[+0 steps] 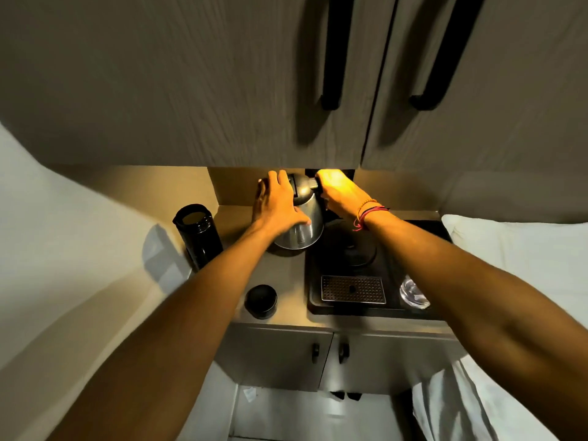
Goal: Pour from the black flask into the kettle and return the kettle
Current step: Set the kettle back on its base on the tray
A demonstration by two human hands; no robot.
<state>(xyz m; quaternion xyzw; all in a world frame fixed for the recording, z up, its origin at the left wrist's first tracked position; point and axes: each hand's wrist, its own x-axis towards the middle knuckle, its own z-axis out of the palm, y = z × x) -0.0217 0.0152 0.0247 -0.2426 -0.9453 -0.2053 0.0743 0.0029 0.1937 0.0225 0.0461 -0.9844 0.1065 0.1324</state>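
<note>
A steel kettle with a black lid stands on the counter, just left of the black tray. My left hand lies flat against the kettle's left side and lid. My right hand is closed around the kettle's black handle at the right. The round kettle base sits bare on the black tray, right of the kettle. The black flask stands uncapped at the counter's left edge, apart from both hands. Its black cap lies near the counter's front edge.
A perforated metal drip grate and an upturned clear glass sit on the tray's front part. Cupboard doors with long black handles hang low overhead. White bedding lies to the right, a wall to the left.
</note>
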